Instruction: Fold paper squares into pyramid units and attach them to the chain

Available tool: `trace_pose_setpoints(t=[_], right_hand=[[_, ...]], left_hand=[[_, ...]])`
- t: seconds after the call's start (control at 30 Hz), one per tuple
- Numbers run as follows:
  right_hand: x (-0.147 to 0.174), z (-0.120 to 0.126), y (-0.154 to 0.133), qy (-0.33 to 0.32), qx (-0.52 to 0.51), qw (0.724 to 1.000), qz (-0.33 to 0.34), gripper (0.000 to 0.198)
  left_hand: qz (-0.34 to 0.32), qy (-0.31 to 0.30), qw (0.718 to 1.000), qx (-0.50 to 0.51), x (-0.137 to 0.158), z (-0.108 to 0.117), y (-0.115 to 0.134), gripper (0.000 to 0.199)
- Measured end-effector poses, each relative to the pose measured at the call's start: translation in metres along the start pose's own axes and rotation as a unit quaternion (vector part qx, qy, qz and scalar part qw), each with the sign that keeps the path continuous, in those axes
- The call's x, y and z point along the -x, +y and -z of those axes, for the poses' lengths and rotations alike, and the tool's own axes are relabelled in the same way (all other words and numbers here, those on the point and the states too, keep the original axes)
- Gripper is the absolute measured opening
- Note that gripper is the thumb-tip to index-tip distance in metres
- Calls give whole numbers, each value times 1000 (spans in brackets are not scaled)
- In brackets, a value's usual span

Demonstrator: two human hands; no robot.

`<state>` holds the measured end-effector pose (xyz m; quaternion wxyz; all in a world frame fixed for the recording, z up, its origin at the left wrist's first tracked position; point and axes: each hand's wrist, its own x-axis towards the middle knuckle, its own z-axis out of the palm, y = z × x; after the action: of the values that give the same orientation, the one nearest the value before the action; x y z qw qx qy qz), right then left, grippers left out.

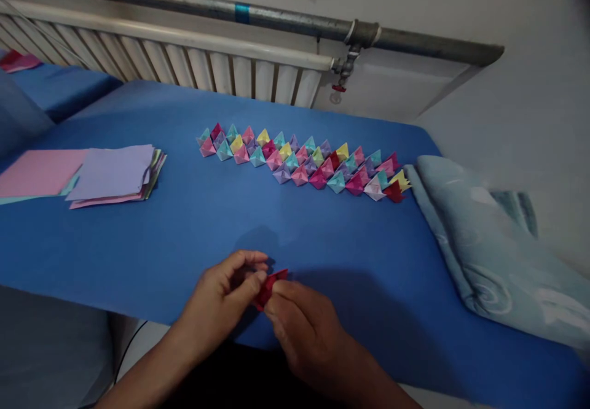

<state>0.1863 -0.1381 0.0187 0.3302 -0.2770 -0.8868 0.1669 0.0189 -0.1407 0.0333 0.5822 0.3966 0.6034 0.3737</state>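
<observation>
A small folded red paper (266, 292) is held between my two hands, just above the front edge of the blue surface. My left hand (230, 286) pinches its left side with thumb and fingers. On its right side, my right hand (304, 323) grips it with curled fingers that cover part of it. Beyond the hands, several rows of small folded paper boats (318, 179) in pink, teal, yellow, purple and red stand close together. To the left lies a stack of square paper sheets (115, 172), purple on top.
Pink sheets (41, 172) lie beside the stack at far left. A folded light-blue blanket (488, 243) covers the right end of the blue surface (193, 231). Behind it are a white radiator (221, 71), a metal pipe (295, 21) and a red-handled valve (340, 88).
</observation>
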Motion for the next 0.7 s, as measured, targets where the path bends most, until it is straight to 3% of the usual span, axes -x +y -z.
trace_pose_setpoints(t=[0.17,0.3,0.53,0.7], right_hand=[[1,3,1,49,13,999,-14,18],[2,-3,5,52,-4,999,-10,16],[0,-4,9,16,-16,1000,-13,19],[0,4,9,68,-49,996,-36,23]], left_hand=[[91,-53,988,115,-2,5,-3,40],[119,-111,965,204,-5,2,-9,47],[112,-100,956,253,-10,2,-9,33],[108,-98,953,266,-11,2,-7,33]])
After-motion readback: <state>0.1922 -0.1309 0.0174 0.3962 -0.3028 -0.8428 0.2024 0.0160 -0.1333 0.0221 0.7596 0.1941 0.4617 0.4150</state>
